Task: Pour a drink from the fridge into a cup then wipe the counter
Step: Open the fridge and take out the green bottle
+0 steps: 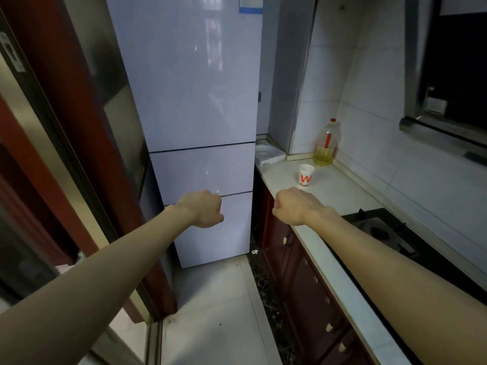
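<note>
Fridge [195, 101] closed — left hand [204, 209] and right hand [292, 205] outstretched, fists empty.

The only mark that can be read is a large red letter "W" printed on the side of the white paper cup [306, 176] standing on the counter [340, 198]. Under the letter runs a red band with small white print, too blurred to make out. A blue-edged sticker [251, 3] sits at the top of the fridge [195, 88] door; its print is too small to read. The grey label [11, 55] on the door frame [79, 106] at the left and the red strip on the bottle [326, 143] are likewise unreadable.
</note>
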Available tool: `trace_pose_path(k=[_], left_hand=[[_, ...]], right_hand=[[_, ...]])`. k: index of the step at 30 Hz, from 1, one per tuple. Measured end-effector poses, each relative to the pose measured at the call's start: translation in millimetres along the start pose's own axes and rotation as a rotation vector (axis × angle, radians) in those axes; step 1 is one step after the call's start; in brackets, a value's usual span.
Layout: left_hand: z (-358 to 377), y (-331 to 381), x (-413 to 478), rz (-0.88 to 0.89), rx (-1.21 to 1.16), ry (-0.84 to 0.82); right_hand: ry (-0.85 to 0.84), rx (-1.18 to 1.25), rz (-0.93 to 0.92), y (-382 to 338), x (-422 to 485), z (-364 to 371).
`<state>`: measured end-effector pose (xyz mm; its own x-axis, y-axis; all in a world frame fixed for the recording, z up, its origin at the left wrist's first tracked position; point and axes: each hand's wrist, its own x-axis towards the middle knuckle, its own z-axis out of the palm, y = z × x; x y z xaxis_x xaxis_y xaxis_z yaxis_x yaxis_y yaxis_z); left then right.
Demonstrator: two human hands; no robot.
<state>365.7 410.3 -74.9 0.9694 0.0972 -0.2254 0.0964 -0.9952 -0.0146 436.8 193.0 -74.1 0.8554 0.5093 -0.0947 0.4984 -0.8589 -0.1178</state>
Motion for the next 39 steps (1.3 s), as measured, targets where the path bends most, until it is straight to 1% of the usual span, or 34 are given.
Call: trace_pose_path(k=[2, 7, 9, 11, 19, 29, 39], left_hand=[[-4.2, -3.1, 20.8, -0.025, 0.004, -0.019], [-18.4, -12.0, 55.5, -0.118, -0.003, -0.002], [-23.3, -18.4, 66.6, -0.156, -0.006, -0.029], [-27.8, -26.4, 74.5, -0.19, -0.03, -0.02], [-28.8, -63.3, 96.0, -0.289, -0.075, -0.035], [-13.5, -141.4, 131.0, -0.351, -0.101, -0.069], [-19.4, -240.4, 200.0, -0.291, -0.1, -0.063]], right_hand=[[-0.015, -0.006, -0.018, 9.7, 24.9, 1.5], [0.016, -0.008, -0.074, 30.9, 88.7, -6.0], [0.001, -0.014, -0.11, 32.0, 113.8, -9.1], [0.002, -0.008, -0.159, 28.4, 134.3, -10.9], [-0.041, -0.013, -0.298, -4.5, 197.3, -6.5], [-0.104, -0.02, -0.373, -69.1, 277.1, 10.0], [-0.122, -0.06, -0.325, -133.9, 372.9, 5.5]])
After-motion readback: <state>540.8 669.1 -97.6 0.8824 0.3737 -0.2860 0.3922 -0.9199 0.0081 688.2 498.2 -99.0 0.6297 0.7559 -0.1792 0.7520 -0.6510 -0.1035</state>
